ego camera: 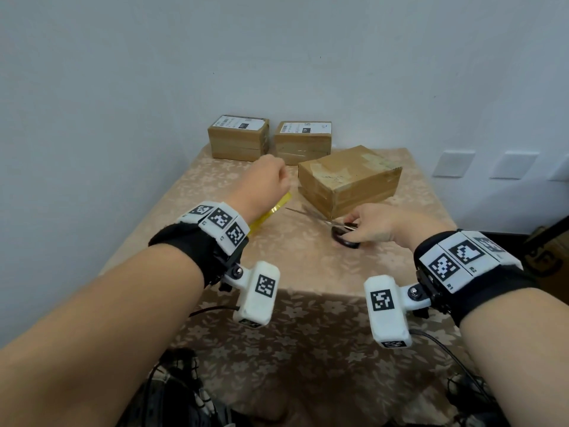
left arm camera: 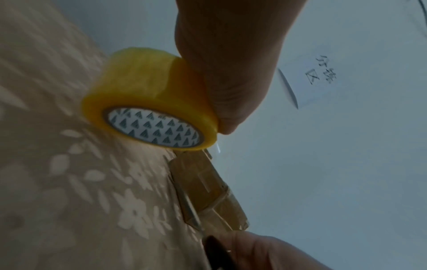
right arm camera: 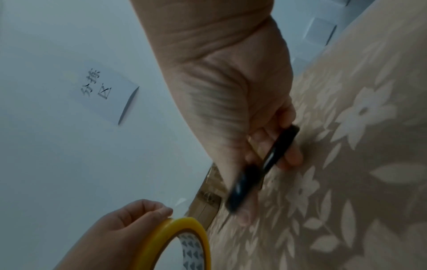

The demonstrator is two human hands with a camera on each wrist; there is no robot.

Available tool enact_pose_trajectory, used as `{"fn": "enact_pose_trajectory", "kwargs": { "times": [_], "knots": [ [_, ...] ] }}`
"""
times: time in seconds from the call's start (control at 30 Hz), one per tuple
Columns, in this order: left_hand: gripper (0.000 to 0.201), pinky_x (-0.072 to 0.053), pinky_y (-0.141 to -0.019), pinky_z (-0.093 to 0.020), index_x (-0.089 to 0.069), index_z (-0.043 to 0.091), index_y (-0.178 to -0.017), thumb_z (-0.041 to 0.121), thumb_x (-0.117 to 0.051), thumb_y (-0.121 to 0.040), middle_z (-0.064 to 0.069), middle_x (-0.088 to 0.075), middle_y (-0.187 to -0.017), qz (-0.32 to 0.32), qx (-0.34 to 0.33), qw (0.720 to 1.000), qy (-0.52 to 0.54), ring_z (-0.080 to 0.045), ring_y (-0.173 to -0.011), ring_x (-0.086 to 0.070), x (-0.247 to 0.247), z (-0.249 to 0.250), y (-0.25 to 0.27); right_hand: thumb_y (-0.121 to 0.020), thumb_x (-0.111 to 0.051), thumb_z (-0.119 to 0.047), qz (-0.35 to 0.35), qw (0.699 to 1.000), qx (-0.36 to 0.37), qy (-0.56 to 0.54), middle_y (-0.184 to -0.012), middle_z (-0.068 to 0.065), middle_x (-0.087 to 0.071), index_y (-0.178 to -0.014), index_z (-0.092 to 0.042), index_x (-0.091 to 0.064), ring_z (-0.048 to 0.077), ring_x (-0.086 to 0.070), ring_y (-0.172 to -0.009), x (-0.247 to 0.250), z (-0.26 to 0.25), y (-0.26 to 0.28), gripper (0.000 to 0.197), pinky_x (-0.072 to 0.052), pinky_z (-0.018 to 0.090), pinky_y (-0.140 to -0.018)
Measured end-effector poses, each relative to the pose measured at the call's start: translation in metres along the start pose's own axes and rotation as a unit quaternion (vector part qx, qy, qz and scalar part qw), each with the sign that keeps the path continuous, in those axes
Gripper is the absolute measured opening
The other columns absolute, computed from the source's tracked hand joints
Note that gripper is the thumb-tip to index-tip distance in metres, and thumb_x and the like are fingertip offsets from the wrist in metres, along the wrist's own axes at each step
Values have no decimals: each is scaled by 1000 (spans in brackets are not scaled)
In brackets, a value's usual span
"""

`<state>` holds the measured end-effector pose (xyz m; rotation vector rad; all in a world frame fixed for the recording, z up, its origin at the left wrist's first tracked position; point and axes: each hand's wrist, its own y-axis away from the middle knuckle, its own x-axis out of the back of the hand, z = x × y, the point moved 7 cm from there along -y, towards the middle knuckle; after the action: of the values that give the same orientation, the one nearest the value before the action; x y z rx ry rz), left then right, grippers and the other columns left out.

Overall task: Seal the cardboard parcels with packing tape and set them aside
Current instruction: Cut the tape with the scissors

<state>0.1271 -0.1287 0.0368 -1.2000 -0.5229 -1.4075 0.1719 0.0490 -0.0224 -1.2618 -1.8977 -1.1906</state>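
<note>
Landmark: the angled parcel [ego camera: 349, 177] on the bench [ego camera: 308, 266], long axis running near-left to far-right, lying just beyond and between both hands. Left hand [ego camera: 261, 186] sits just left of its near-left corner, fingers curled round the yellow tape roll [left arm camera: 148, 102]. Right hand [ego camera: 374, 224] is just in front of the parcel's near corner, pinching the black handles of the scissors [ego camera: 326, 224], whose blades point left toward the roll. Both hands about equally near; the left looks better placed to lay tape. Two labelled parcels [ego camera: 238, 137] stand behind the landmark, by the wall.
</note>
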Motion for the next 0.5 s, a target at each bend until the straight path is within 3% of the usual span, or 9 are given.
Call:
{"fn": "enact_pose_trajectory", "kwargs": {
  "times": [0.07,0.13,0.2,0.23,0.3,0.33,0.4,0.43,0.5],
  "knots": [
    [17,-47,-78,-39,-61,6,-88,16,-48,-92,-9,-56,-99,33,10,999,0,-25,-86,-56,4,-12,4,-85,-68,-41,29,998,17,45,-120,5,-63,-126,-10,-61,22,-58,-106,1,-8,-2,51,-45,32,-90],
    [16,-46,-79,-39,-60,8,-89,17,-48,-93,-8,-55,-101,56,17,998,5,-24,-87,-55,6,-21,8,-89,-64,-39,96,991,35,82,-107,3,-69,-113,-11,-70,20,-63,-95,10,-18,-5,37,-49,29,-80],
    [15,-46,-80,-38,-60,9,-89,18,-48,-93,-7,-55,-101,77,18,997,26,-24,-87,-55,8,-27,11,-93,-55,-41,213,971,39,101,-84,2,-69,-95,-12,-72,21,-65,-80,26,-27,-5,33,-54,33,-71],
    [14,-46,-80,-38,-59,10,-89,18,-49,-93,-7,-54,-101,85,15,996,34,-23,-87,-55,9,-28,11,-95,-50,-42,274,955,44,108,-84,3,-67,-95,-13,-70,22,-63,-80,34,-32,-3,35,-54,34,-70],
    [13,-45,-79,-37,-58,10,-90,18,-49,-94,-6,-54,-100,95,1,995,37,-22,-86,-55,9,-27,11,-99,-42,-44,350,926,74,124,-103,5,-64,-110,-15,-64,24,-58,-95,42,-41,-5,38,-49,36,-79],
    [13,-45,-79,-36,-58,10,-90,18,-49,-94,-6,-54,-100,95,-7,995,35,-22,-87,-55,8,-26,11,-100,-38,-43,349,922,91,142,-116,7,-60,-122,-15,-59,26,-54,-108,40,-46,-12,42,-43,39,-90],
    [13,-45,-79,-38,-58,9,-92,18,-49,-94,-6,-55,-101,93,-17,995,32,-22,-88,-55,5,-25,9,-102,-27,-42,301,932,107,174,-146,10,-41,-143,-12,-39,27,-33,-137,33,-52,-32,52,-21,43,-114],
    [14,-45,-79,-39,-59,9,-93,19,-49,-94,-6,-55,-101,93,-18,995,31,-23,-88,-55,3,-25,8,-103,-22,-41,272,940,98,180,-155,10,-27,-149,-10,-28,25,-19,-145,29,-52,-43,56,-8,44,-117],
    [15,-46,-79,-40,-59,10,-94,20,-49,-94,-5,-55,-102,98,-13,994,37,-22,-88,-56,3,-28,6,-104,-15,-40,230,954,52,185,-160,8,-12,-152,-8,-13,24,-5,-148,23,-47,-61,58,2,47,-118]
  ]
}}
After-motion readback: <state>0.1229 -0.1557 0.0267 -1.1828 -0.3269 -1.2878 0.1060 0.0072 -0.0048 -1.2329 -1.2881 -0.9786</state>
